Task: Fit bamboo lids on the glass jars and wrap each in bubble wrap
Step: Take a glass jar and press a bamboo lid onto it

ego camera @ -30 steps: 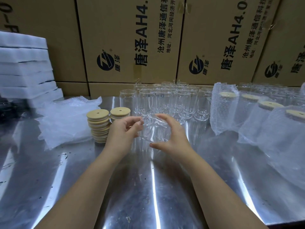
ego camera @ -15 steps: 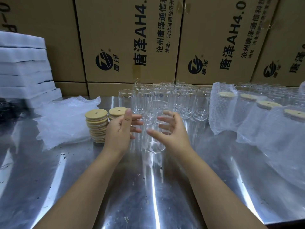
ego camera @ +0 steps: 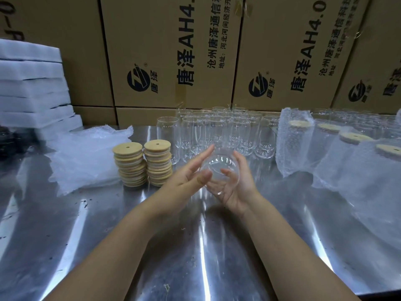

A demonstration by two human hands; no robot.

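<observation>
Jar [ego camera: 220, 168] tilted above table [ego camera: 86, 224], cradled in right hand [ego camera: 236, 192], fingers curled round it. Left hand [ego camera: 184, 181] flat against jar side, fingers straight. Lids [ego camera: 157, 164] stacked left.

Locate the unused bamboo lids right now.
In the head view, left of centre: two stacks of bamboo lids stand on the steel table, between the loose bubble wrap and the left hand.

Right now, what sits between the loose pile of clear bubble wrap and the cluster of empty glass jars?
Two side-by-side stacks of round bamboo lids stand there, as the head view shows.
</observation>
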